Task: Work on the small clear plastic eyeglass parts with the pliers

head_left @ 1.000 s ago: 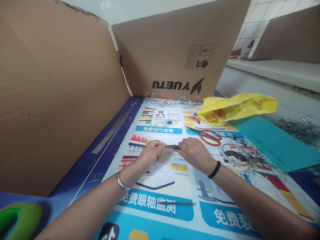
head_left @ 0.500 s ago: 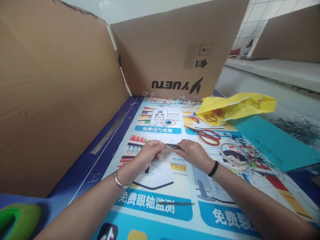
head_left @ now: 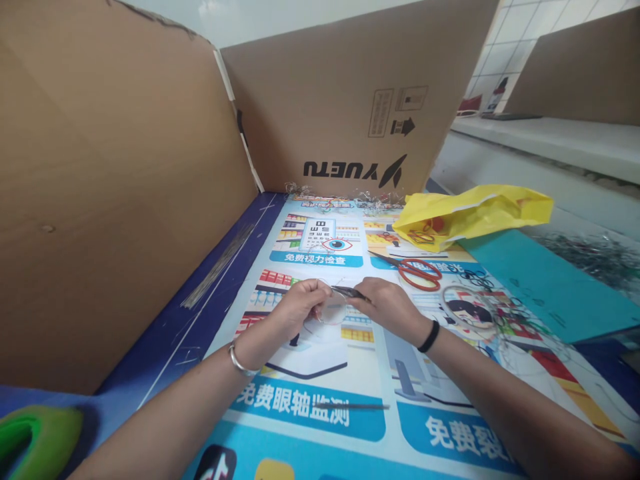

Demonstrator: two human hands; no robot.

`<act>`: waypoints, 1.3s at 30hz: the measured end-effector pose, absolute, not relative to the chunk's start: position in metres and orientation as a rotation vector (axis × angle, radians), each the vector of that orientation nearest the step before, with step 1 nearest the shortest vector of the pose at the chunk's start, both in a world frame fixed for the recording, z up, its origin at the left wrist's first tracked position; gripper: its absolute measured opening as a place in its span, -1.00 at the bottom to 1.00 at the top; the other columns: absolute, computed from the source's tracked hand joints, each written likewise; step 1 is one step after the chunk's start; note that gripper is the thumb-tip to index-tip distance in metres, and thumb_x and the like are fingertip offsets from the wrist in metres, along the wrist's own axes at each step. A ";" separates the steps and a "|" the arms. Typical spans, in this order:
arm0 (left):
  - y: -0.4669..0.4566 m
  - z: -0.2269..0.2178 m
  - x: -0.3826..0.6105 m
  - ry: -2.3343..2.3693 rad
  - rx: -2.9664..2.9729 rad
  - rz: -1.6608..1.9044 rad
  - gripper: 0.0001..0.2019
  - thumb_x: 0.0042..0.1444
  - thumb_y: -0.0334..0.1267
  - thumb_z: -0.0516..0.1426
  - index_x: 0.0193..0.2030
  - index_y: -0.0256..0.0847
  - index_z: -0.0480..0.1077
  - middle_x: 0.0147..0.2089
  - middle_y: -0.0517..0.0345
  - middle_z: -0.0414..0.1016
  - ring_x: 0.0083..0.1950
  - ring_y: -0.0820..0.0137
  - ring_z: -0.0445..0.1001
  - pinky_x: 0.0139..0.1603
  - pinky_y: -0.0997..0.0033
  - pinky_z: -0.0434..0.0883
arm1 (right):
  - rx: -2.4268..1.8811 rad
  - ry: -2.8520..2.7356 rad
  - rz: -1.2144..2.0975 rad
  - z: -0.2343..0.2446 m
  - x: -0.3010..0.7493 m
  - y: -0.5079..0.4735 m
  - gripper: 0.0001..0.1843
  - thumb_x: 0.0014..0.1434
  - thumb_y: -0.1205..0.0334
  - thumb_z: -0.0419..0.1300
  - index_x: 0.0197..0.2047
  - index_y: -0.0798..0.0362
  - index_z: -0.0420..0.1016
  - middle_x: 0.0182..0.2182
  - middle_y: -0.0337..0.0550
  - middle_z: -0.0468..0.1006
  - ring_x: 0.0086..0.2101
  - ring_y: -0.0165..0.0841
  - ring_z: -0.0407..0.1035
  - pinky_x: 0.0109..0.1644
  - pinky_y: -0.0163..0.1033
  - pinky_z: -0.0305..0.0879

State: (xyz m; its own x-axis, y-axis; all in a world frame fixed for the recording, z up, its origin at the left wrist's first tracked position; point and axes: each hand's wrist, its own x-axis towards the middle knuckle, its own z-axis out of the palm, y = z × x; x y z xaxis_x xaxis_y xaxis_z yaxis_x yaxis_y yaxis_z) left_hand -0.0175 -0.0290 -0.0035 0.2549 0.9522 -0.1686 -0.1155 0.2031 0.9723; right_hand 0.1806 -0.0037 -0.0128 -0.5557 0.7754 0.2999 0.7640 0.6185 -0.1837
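Note:
Both hands meet over the middle of a printed poster (head_left: 350, 440) that covers the table. My left hand (head_left: 299, 308) is closed, pinching the edge of a round clear lens (head_left: 333, 311). My right hand (head_left: 387, 308) is closed on a thin dark tool (head_left: 347, 292), like tweezers or small pliers, whose tip touches the top of the lens. A silver bangle is on my left wrist and a black band on my right wrist.
Cardboard walls stand at the left (head_left: 100, 187) and at the back (head_left: 350, 100). Red-handled scissors (head_left: 417, 272) and a yellow plastic bag (head_left: 470, 213) lie to the right. Thin metal wires (head_left: 220, 263) lie along the left wall. A dark pin (head_left: 350, 405) rests near me; a green object (head_left: 35, 437) sits at bottom left.
The hands and lens have shifted only slightly; the lens has tilted a little between my fingers while the tool's tip stays at its top edge.

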 end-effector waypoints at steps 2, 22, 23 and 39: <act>-0.029 -0.003 -0.017 1.025 1.074 0.972 -0.93 -0.10 -0.31 0.12 -0.47 -0.26 0.31 -0.64 0.32 0.19 -0.63 0.61 0.14 -0.56 0.56 0.13 | -1.213 -2.511 0.046 -0.011 0.181 -0.003 -0.67 0.17 0.03 0.02 -0.41 0.08 0.43 -0.44 -0.16 0.46 -0.39 -0.41 0.32 -0.37 -0.35 0.08; -0.031 -0.008 -0.007 1.207 1.209 1.133 -0.97 -0.14 -0.37 0.06 -0.53 -0.27 0.27 -0.61 0.32 0.21 -0.61 0.60 0.15 -0.57 0.58 0.12 | -1.213 -2.555 -0.338 -0.006 0.177 -0.011 -0.65 0.17 0.03 0.04 -0.43 0.12 0.44 -0.49 -0.12 0.43 -0.41 -0.36 0.28 -0.36 -0.29 0.01; -0.031 -0.008 -0.007 1.204 1.213 1.133 -0.97 -0.14 -0.37 0.06 -0.53 -0.27 0.27 -0.61 0.32 0.21 -0.61 0.60 0.15 -0.57 0.57 0.12 | -1.214 -2.552 -0.337 -0.006 0.177 -0.011 -0.65 0.17 0.03 0.04 -0.43 0.12 0.44 -0.49 -0.12 0.43 -0.41 -0.37 0.28 -0.36 -0.29 0.01; -0.030 -0.010 -0.009 1.168 1.217 1.115 -0.96 -0.12 -0.36 0.05 -0.53 -0.26 0.26 -0.65 0.33 0.20 -0.62 0.60 0.15 -0.56 0.57 0.12 | -1.307 -2.540 -0.228 -0.013 0.175 -0.011 -0.66 0.18 0.05 0.02 -0.41 0.11 0.43 -0.48 -0.13 0.47 -0.41 -0.39 0.32 -0.40 -0.32 0.04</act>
State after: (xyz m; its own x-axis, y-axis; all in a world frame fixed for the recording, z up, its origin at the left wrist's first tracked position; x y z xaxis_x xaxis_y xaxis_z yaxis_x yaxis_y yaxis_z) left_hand -0.0091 -0.0301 -0.0102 0.0842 0.9955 -0.0435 0.0029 0.0434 0.9991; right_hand 0.1746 -0.0115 -0.0130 -0.5538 0.7716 0.3130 0.8150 0.5792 0.0142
